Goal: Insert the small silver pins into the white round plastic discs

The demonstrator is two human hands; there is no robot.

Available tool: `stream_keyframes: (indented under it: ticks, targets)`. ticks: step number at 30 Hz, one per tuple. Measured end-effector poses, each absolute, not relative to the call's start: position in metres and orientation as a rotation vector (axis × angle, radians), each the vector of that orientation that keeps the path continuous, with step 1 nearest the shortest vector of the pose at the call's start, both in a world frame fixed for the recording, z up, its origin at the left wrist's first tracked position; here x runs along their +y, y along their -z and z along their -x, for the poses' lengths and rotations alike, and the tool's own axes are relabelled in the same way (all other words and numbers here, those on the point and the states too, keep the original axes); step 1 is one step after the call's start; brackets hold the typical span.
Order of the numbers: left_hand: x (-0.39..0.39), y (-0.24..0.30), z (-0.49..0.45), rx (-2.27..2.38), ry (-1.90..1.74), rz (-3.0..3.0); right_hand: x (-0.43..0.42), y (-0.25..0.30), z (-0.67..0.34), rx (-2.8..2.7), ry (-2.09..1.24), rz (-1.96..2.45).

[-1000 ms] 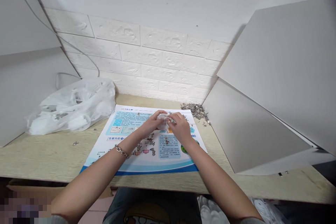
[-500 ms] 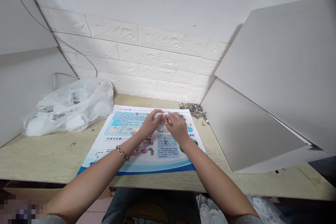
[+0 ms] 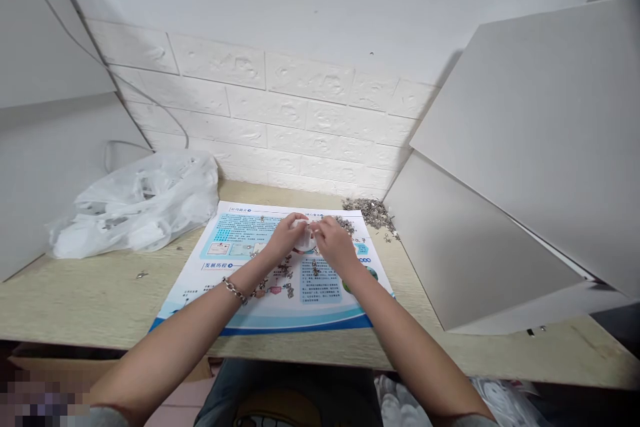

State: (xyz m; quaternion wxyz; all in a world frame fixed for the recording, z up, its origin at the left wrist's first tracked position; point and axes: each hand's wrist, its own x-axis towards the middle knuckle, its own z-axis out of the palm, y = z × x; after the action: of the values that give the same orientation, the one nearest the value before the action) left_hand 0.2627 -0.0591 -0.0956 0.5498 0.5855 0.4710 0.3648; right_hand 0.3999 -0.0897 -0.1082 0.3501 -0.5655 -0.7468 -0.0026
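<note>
Above the printed sheet (image 3: pixel 320 317), my left hand (image 3: pixel 287 237) has its fingers closed around a small white translucent piece (image 3: pixel 305 240), whose exact kind I cannot make out. My right hand (image 3: pixel 336 247) meets it from the other side, its thumb and fingertips pinched at the piece's edge. Whatever is between those right fingertips is too small to see clearly. Several small metal fittings (image 3: pixel 289 290) lie scattered on the sheet below and between my hands. Beyond my right hand is a heap of the same metal pieces (image 3: pixel 367 210), running from the sheet onto the table.
A bulging translucent plastic bag (image 3: pixel 145 203) with white pieces stands at the left. Grey-white panels (image 3: pixel 480 247) lean in on the right, and a white brick-patterned wall (image 3: pixel 285 110) closes off the back. One loose metal piece (image 3: pixel 143 275) lies on the wooden table (image 3: pixel 100 300).
My hands have shifted slightly around the white piece, and my right fingers have drawn a little closer together. More of the piece shows between my hands. The view has tilted slightly.
</note>
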Motion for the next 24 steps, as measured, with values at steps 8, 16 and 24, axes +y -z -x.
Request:
stream_keyframes:
  ticks: [8,16,24]
  targets:
    - [-0.068,0.092,-0.269,1.098,-0.749,-1.363,-0.087,0.1,-0.399,-1.251,-0.623,1.309]
    - [-0.074,0.096,-0.274,1.033,-0.719,-1.182,-0.082,0.109,-0.392,-1.376,-0.548,1.402]
    - [-0.077,0.094,-0.275,1.051,-0.769,-1.182,-0.079,0.114,-0.392,-1.514,-0.391,1.412]
